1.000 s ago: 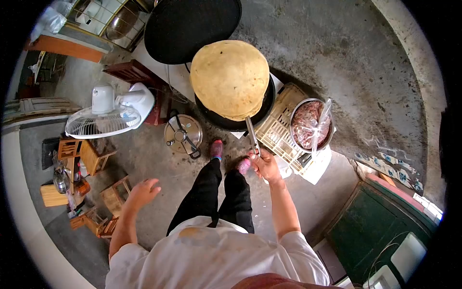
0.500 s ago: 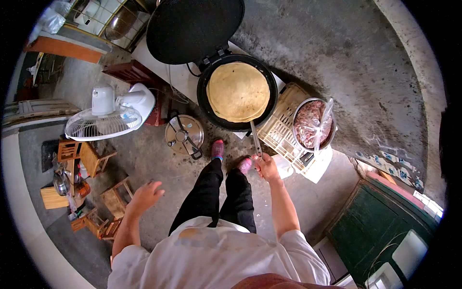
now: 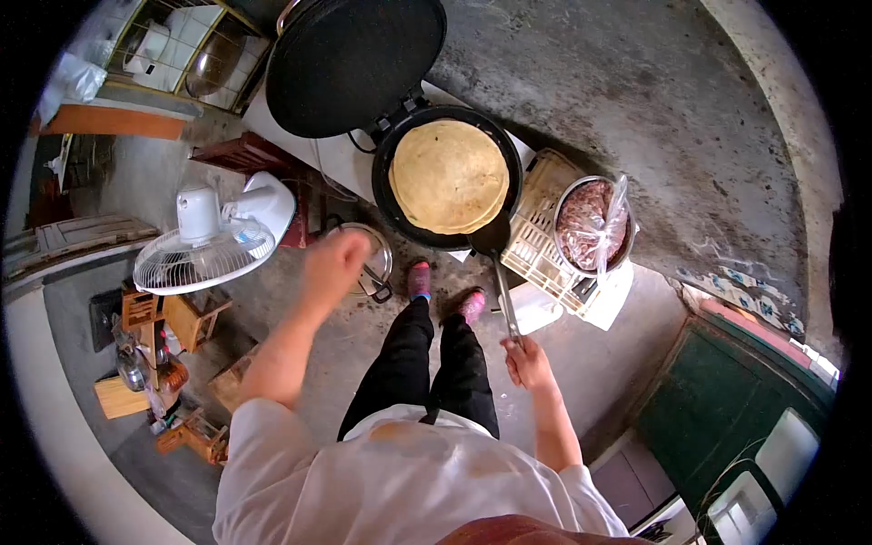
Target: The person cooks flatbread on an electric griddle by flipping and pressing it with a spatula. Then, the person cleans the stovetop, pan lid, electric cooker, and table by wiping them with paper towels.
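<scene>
My right hand [image 3: 529, 363] is closed round the handle end of a spatula [image 3: 504, 291]. The spatula's dark head lies at the front rim of an electric griddle [image 3: 385, 195], at the lower right edge of the flatbreads. These round, pale yellow flatbreads [image 3: 450, 177] are stacked inside the griddle, whose black lid [image 3: 356, 68] stands raised. My left hand [image 3: 338, 263] is in the air, blurred by motion, and its fingers cannot be made out. It partly hides a round metal pressure cooker [image 3: 380, 259] on the floor and touches nothing that I can see.
Right of the griddle, a metal bowl of minced meat [image 3: 586, 222] with a plastic bag over it rests on a cream plastic crate [image 3: 534, 227]. A white fan [image 3: 200, 245] stands at left, beside a dark red chair [image 3: 241, 154]. Wooden stools [image 3: 195, 318] are farther left.
The spatula's head has come out from the flatbreads and my right hand has drawn back towards me. My left hand has risen forward and to the right, over the pressure cooker.
</scene>
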Motion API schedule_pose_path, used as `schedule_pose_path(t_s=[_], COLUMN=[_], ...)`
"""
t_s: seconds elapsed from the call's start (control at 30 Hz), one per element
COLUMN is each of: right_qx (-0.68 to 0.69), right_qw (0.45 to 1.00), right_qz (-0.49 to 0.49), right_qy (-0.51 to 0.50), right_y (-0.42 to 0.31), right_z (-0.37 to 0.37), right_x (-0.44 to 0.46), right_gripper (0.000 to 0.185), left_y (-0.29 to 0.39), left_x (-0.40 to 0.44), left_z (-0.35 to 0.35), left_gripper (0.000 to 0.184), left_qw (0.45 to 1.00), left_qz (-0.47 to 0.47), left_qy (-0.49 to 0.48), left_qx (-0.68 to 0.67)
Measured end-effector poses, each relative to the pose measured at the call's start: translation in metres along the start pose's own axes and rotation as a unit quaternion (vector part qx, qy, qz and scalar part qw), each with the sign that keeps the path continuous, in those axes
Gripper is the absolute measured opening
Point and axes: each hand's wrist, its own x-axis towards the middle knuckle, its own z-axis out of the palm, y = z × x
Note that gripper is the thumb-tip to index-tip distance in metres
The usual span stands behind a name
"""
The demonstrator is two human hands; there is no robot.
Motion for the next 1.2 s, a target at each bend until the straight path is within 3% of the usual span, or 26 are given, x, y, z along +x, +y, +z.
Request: schedule_pose_path(t_s=[0.03, 0.07, 0.1, 0.17, 0.2, 0.33, 0.4, 0.47, 0.53, 0.6, 0.63, 0.67, 0.73, 0.8, 0.83, 0.9, 0.93, 0.97, 1.07, 1.13, 1.2], right_qx=[-0.012, -0.011, -0.023, -0.067, -0.065, -0.279, -0.329, -0.332, -0.341, -0.348, -0.298, -0.246, -0.227, -0.109, -0.043, -0.056, -0.069, -0.081, -0.095, -0.097, -0.096], right_qw=[1.000, 1.000, 0.997, 0.989, 0.989, 0.923, 0.898, 0.881, 0.875, 0.874, 0.915, 0.948, 0.951, 0.987, 0.993, 0.993, 0.993, 0.996, 0.994, 0.994, 0.995], right_qz=[0.019, 0.020, 0.017, -0.005, -0.001, -0.163, -0.163, -0.228, -0.262, -0.257, -0.202, -0.149, -0.152, -0.081, -0.089, -0.091, -0.093, -0.002, -0.040, -0.033, -0.020], right_qy=[0.020, 0.020, 0.065, 0.132, 0.134, 0.207, 0.241, 0.248, 0.225, 0.221, 0.180, 0.137, 0.145, 0.092, 0.067, 0.049, 0.034, 0.032, -0.019, -0.026, -0.034], right_y=[0.004, 0.006, 0.007, 0.012, 0.008, -0.011, -0.034, -0.065, -0.074, -0.080, -0.080, -0.082, -0.078, -0.067, -0.057, -0.051, -0.056, -0.070, -0.079, -0.072, -0.060], right_z=[-0.004, -0.006, -0.008, -0.014, -0.018, -0.042, -0.051, -0.054, -0.063, -0.061, -0.060, -0.058, -0.052, -0.057, -0.061, -0.072, -0.071, -0.072, -0.079, -0.084, -0.080], right_x=[-0.007, -0.014, -0.021, -0.027, -0.024, 0.031, 0.072, 0.097, 0.120, 0.118, 0.113, 0.107, 0.087, 0.074, 0.070, 0.072, 0.069, 0.069, 0.067, 0.071, 0.082], right_gripper=[0.021, 0.021, 0.021, 0.022, 0.022, 0.024, 0.023, 0.023, 0.023, 0.023, 0.024, 0.025, 0.025, 0.024, 0.022, 0.022, 0.022, 0.023, 0.025, 0.025, 0.025], left_y=[-0.004, 0.016, 0.005, 0.038, 0.050, 0.066, 0.052, 0.039, 0.029, 0.020, 0.020, 0.021, 0.018, 0.037, 0.030, 0.014, 0.010, 0.006, -0.009, -0.009, -0.025], left_x=[0.024, 0.047, 0.074, 0.100, 0.104, 0.100, 0.096, 0.091, 0.082, 0.079, 0.081, 0.086, 0.109, 0.132, 0.146, 0.173, 0.185, 0.196, 0.218, 0.225, 0.241], left_z=[-0.011, -0.035, -0.053, -0.086, -0.095, -0.058, -0.029, -0.012, -0.013, -0.032, -0.049, -0.070, -0.120, -0.146, -0.161, -0.186, -0.192, -0.195, -0.198, -0.198, -0.207], left_gripper=[0.014, 0.016, 0.016, 0.013, 0.012, 0.010, 0.009, 0.009, 0.010, 0.009, 0.016, 0.018, 0.021, 0.024, 0.027, 0.030, 0.035, 0.039, 0.047, 0.046, 0.052], left_qw=[0.995, 0.990, 0.982, 0.960, 0.963, 0.975, 0.980, 0.983, 0.983, 0.968, 0.951, 0.947, 0.936, 0.912, 0.922, 0.931, 0.953, 0.969, 0.979, 0.981, 0.987], left_qz=[0.031, -0.034, 0.015, 0.092, 0.096, 0.161, 0.132, 0.117, 0.042, 0.042, 0.051, 0.038, 0.075, 0.094, 0.115, 0.133, 0.081, 0.030, -0.047, -0.068, -0.106], left_qy=[0.089, 0.127, 0.187, 0.259, 0.237, 0.138, 0.046, 0.045, 0.081, 0.170, 0.237, 0.281, 0.343, 0.397, 0.367, 0.337, 0.292, 0.243, 0.150, 0.132, 0.011], left_qx=[-0.023, -0.041, 0.033, -0.055, -0.083, -0.059, -0.142, -0.137, -0.158, -0.179, -0.194, -0.148, -0.020, 0.040, 0.038, 0.040, 0.002, -0.037, -0.130, -0.123, -0.117])
